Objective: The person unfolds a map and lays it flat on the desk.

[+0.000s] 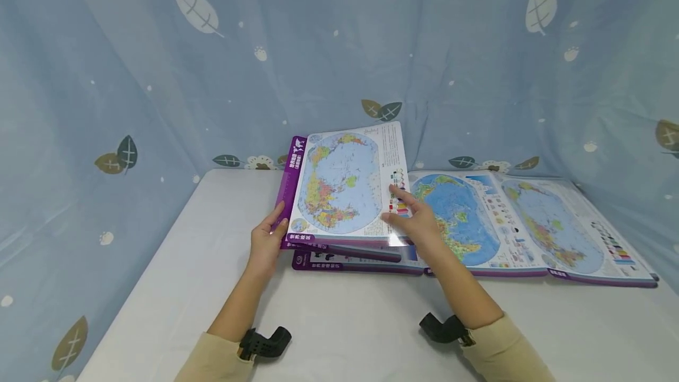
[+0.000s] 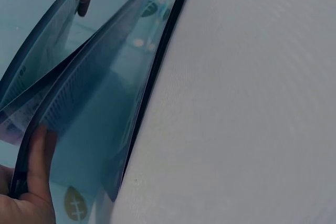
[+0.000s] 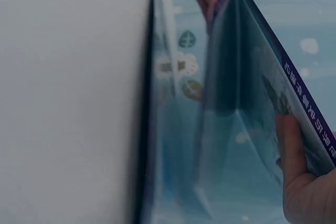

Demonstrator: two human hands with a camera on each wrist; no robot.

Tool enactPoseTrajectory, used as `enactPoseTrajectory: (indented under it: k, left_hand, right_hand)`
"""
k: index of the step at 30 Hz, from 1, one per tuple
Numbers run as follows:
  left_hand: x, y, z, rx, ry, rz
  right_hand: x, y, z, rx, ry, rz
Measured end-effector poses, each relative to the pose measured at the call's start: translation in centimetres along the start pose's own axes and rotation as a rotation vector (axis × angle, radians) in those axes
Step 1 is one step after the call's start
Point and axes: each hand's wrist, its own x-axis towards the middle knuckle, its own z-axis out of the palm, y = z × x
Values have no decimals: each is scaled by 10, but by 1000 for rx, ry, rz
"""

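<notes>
A folding world map sheet with purple edges (image 1: 343,187) is raised and tilted at the middle of the table, its panels stacked one over another. My left hand (image 1: 266,245) pinches the purple left margin, thumb in front and the other fingers behind. Panels fan apart beside this hand (image 2: 31,182) in the left wrist view. My right hand (image 1: 419,223) reaches over the lower right part of the top panel, thumb and index finger extended and spread against its printed face. In the right wrist view the right hand (image 3: 307,182) lies along a panel beside its lettered purple border.
Spread flat to the right are a physical map panel (image 1: 464,220) and a paler political map panel (image 1: 554,223). Another panel (image 1: 366,265) lies beneath the raised ones. A white tabletop (image 1: 339,323) meets a blue leaf-patterned curtain (image 1: 318,63) at the back.
</notes>
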Motion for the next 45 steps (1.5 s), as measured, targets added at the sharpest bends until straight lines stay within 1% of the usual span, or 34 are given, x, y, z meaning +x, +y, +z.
enactPoseTrajectory:
  k: [2, 5, 9, 11, 14, 19, 23, 26, 29, 31, 33, 36, 38, 40, 42, 45]
  left_hand:
    - [0, -2, 1, 13, -5, -1]
    - [-1, -5, 3, 36, -3, -2]
    - [0, -7, 7, 70, -4, -4]
    - [-1, -9, 9, 79, -16, -3]
    - [-3, -12, 11, 102, -51, -5]
    - [-5, -16, 12, 139, -91, 16]
    - [-5, -17, 14, 161, -94, 1]
    - [-4, -18, 16, 185, -95, -14]
    - [-3, -18, 17, 191, -101, -17]
    - [-3, -18, 17, 189, -106, -30]
    - [-3, -18, 18, 194, -108, -33]
    - [-3, -18, 19, 209, -111, -25]
    - [-3, -18, 19, 220, -111, -18]
    - [-4, -19, 19, 221, -113, -8]
    - [-4, -20, 19, 218, -115, -2]
    - [-5, -21, 19, 219, -119, 10]
  right_hand:
    - [0, -2, -6, 1, -10, 26]
    - [0, -7, -16, -6, -20, 44]
    - [-1, -13, -29, -14, -21, 2]
    - [-3, -16, -36, -12, -20, -16]
    - [-5, -19, -47, -13, -28, -30]
    - [-8, -25, -64, -39, -42, -41]
    - [-12, -27, -77, -86, -26, -52]
    - [-14, -27, -86, -114, -35, -57]
    - [-15, -27, -96, -129, -38, -59]
    - [-16, -27, -103, -116, -35, -60]
    - [-16, -26, -108, -114, -20, -70]
    - [-16, -25, -115, -76, 11, -88]
    - [-17, -23, -119, -30, 44, -98]
    - [-17, -23, -122, 39, 87, -99]
    - [-19, -23, -126, 70, 157, -96]
    - [-20, -24, -130, 138, 284, -56]
